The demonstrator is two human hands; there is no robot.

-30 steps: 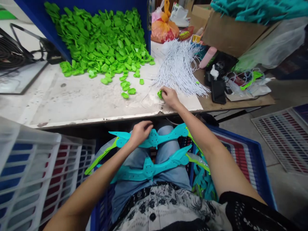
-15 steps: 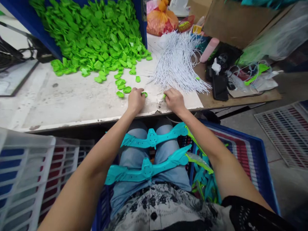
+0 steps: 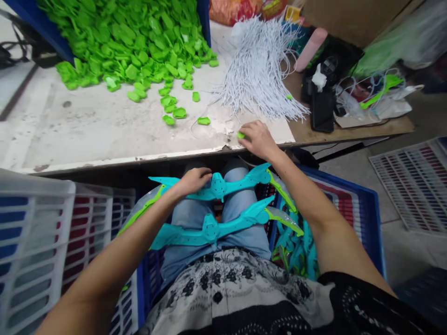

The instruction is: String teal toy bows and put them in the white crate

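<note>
My right hand (image 3: 258, 138) is at the table's front edge, its fingers closed on a small green piece (image 3: 240, 135). Over my lap, my left hand (image 3: 195, 180) rests on the left part of the farther turquoise piece (image 3: 234, 186), its fingers curled at that piece's edge. A nearer turquoise piece (image 3: 230, 228) lies across my thighs. Both have green curved parts at their ends. One loose green piece (image 3: 203, 121) sits on the table left of my right hand, close to several others. A bundle of white strings (image 3: 258, 74) lies behind my right hand.
A blue bin (image 3: 206, 23) spills a heap of green pieces (image 3: 132, 46) onto the white table (image 3: 104, 125). A black phone (image 3: 321, 111) and a pink bottle (image 3: 312, 49) are at the right. White crates (image 3: 31, 223) stand at the left, a blue basket (image 3: 375, 232) at the right.
My left hand has left the green piece on the table and moved down to the farther turquoise piece. My right hand still holds its green piece. The view has shifted slightly.
</note>
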